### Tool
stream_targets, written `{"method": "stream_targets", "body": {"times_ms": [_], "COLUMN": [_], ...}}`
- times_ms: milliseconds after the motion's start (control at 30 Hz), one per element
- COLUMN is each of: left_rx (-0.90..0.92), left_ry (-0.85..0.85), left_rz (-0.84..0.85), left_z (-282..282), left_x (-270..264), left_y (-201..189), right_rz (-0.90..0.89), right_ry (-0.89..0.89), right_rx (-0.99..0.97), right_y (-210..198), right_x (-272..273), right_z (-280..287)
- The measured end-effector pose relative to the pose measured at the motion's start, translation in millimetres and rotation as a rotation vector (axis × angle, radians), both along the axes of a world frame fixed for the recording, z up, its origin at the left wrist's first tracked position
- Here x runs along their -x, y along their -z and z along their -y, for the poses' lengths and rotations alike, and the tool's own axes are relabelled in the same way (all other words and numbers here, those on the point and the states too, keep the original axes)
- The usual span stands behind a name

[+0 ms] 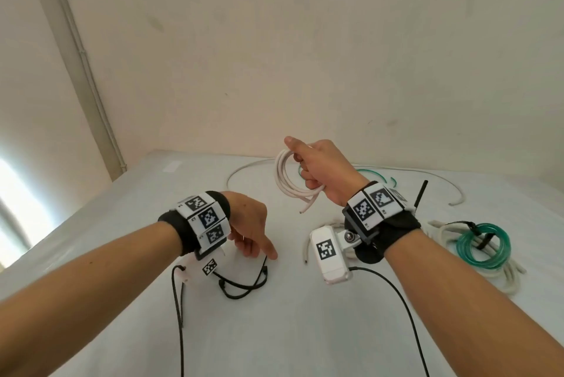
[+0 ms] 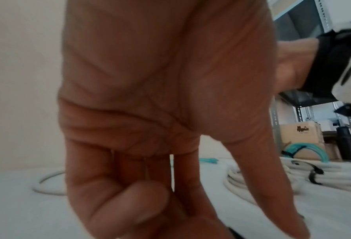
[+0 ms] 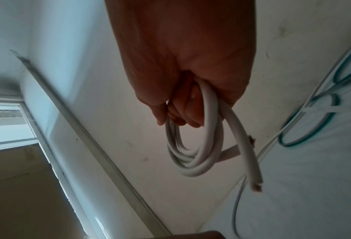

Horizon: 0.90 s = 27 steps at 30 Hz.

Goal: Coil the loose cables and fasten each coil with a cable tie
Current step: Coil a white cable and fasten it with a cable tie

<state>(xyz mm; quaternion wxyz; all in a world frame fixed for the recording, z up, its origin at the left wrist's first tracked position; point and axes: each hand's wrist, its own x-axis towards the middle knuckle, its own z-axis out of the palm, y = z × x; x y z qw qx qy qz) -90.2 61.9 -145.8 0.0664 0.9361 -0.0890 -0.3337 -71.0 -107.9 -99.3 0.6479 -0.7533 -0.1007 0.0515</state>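
Looks like a storeroom or workshop back room: slotted metal shelving (image 2: 274, 129) stacked with cardboard boxes (image 2: 300, 134) is seen at one side, plain scuffed cream walls (image 1: 305, 56) all round, and a white-covered bench (image 1: 290, 331) strewn with coiled cables (image 1: 488, 260).
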Motion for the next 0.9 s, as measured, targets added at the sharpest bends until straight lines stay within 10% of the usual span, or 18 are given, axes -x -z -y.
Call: {"method": "stream_targets", "body": {"times_ms": [300, 633, 900], "left_rx": [0.196, 0.903, 1.245], "left_ry": [-0.146, -0.575, -0.357], "left_rz": [0.107, 0.441, 0.39], "left_z": [0.2, -23.4, -17.6], "left_x": [0.9, -2.7, 14.7], "left_y": [-0.2, -48.5, -70.7], "right_rz": [-0.006, 0.026, 0.147], "right_ry": [-0.042, 0.023, 0.145], "right_rx": [0.053, 0.106, 0.163], "right_y": [4.9, 11.6, 20.3], "right_x": [7.9, 1.7, -4.0], "right_z": [5.7, 20.1, 23.1]}}
